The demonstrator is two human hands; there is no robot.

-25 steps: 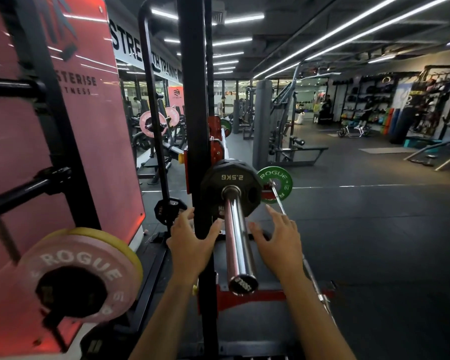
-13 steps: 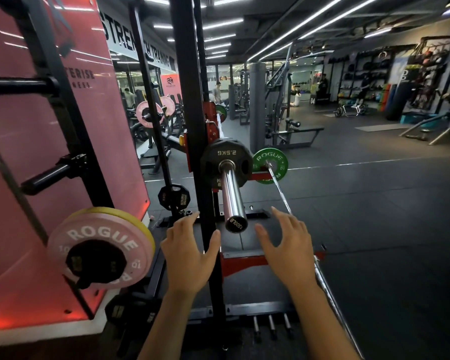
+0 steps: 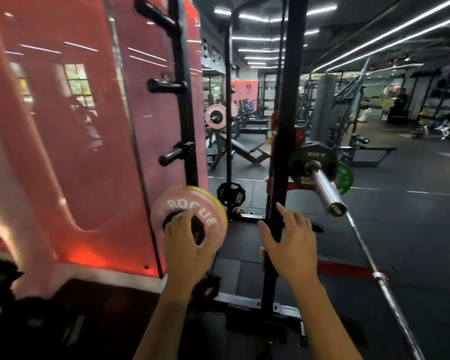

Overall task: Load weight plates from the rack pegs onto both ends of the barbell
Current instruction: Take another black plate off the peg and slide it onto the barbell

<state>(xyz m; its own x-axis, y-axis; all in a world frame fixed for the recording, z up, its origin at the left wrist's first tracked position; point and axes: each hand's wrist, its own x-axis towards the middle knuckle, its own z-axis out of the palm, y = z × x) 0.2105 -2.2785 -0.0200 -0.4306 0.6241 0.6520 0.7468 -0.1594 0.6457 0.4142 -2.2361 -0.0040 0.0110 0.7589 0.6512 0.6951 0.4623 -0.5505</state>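
A pink ROGUE plate (image 3: pixel 177 203) hangs on a low rack peg, with a yellow plate (image 3: pixel 207 194) right behind it. My left hand (image 3: pixel 186 245) lies on the pink plate's face, fingertips at its black hub, fingers spread. My right hand (image 3: pixel 291 245) hovers open beside the black rack upright (image 3: pixel 283 126), holding nothing. To the right, the barbell sleeve (image 3: pixel 325 188) sticks out toward me with a black 2.5 kg plate (image 3: pixel 315 154) on it. A green plate (image 3: pixel 346 178) shows behind it at the bar's far end.
Bare pegs (image 3: pixel 166 85) jut from the storage post above the pink plate. A small black plate (image 3: pixel 230 194) hangs on a lower post behind. A red wall panel (image 3: pixel 63 126) fills the left. A thin bar (image 3: pixel 374 268) runs diagonally along the floor at right. Benches and machines stand farther back.
My view has swung left toward the storage pegs. My left hand moved from near the barbell sleeve onto the pink plate. My right hand drew back beside the upright.
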